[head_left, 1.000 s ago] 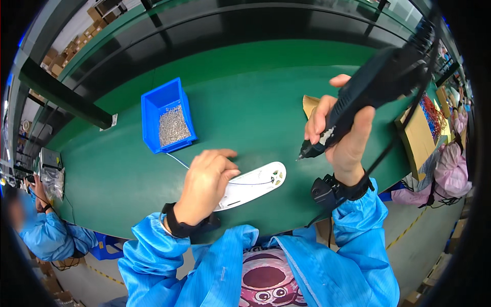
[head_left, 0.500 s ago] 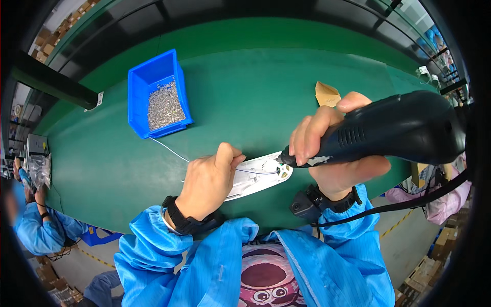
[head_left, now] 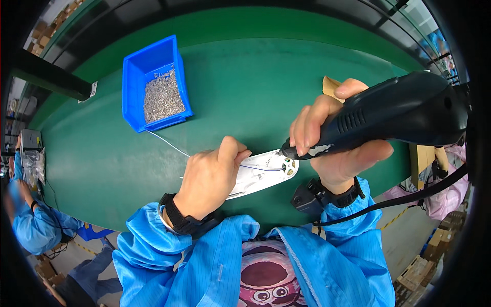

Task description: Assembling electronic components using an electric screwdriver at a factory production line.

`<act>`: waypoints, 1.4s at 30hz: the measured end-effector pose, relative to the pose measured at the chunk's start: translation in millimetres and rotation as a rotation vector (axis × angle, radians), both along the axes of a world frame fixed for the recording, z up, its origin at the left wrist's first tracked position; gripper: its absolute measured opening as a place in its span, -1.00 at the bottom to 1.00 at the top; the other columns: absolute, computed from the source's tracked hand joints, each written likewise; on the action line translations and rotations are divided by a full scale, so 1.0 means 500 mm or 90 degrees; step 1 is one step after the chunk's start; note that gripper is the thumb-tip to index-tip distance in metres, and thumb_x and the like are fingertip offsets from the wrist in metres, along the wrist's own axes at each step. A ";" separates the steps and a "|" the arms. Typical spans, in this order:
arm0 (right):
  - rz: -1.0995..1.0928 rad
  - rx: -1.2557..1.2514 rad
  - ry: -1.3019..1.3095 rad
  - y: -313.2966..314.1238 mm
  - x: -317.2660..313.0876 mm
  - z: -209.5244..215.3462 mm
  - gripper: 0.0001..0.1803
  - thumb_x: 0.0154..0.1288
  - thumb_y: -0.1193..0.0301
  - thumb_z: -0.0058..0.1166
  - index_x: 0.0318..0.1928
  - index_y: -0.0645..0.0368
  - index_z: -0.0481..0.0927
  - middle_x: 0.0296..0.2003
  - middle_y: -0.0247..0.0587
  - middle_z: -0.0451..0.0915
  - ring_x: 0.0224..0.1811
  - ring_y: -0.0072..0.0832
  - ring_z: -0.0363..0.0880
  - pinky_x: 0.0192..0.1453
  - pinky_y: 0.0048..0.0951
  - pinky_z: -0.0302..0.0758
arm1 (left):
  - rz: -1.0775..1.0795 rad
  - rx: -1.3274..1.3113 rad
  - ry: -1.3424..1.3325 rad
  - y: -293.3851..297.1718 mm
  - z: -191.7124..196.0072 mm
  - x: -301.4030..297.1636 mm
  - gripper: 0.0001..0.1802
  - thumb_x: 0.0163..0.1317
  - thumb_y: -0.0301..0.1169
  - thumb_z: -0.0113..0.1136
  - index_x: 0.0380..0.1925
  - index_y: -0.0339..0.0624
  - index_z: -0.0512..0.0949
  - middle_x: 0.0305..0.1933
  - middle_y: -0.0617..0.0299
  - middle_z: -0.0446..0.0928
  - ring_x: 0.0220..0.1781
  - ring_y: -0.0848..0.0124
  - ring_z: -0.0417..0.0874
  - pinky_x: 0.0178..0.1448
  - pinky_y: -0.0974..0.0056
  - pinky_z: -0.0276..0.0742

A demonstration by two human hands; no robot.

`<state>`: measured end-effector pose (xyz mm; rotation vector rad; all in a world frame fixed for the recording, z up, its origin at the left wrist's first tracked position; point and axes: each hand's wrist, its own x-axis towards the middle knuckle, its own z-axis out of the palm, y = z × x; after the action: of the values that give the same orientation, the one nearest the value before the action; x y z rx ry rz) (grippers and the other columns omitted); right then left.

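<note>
A long white plastic housing (head_left: 259, 176) with a rounded right end lies at the middle of the green bench, tilted up to the right. Gripping its left part, my left hand (head_left: 207, 176) has thumb and fingers curled at the upper edge and hides that end. A thin blue wire (head_left: 262, 168) runs from beside those fingers to the round holes at the right end. My right hand (head_left: 327, 133) is wrapped round a black electric screwdriver (head_left: 388, 115), held almost level. The screwdriver's tip is at the housing's upper right edge; its exact contact point is too small to make out.
A blue bin (head_left: 134, 97) of small metal screws (head_left: 163, 97) stands at the back left. A white cable (head_left: 169, 144) passes from near it to my left hand. Brown paper (head_left: 331, 86) lies behind my right hand. A black cord (head_left: 404, 201) loops at right. A co-worker's blue sleeve (head_left: 41, 225) shows far left.
The view has shifted slightly, so bin and paper sit a little higher. The housing's right end has moved slightly right relative to the screwdriver's tip. Both hands keep their grips.
</note>
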<state>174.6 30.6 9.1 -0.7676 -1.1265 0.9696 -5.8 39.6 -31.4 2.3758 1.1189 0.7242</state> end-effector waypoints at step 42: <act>0.314 0.204 0.107 -0.040 0.012 0.057 -0.19 0.00 -0.25 -0.04 0.02 0.12 0.08 -0.55 -0.09 0.46 -0.59 -0.36 0.48 -0.46 -0.37 0.46 | -0.099 0.120 -0.052 -0.049 0.066 0.014 -0.86 -0.21 -0.38 0.28 -0.62 -0.07 0.51 -0.51 0.41 0.46 -0.36 0.44 0.44 0.02 0.21 0.23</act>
<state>180.4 10.8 37.6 -0.1429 -1.3092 1.1967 1.3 15.3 1.8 2.5291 0.8545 0.8965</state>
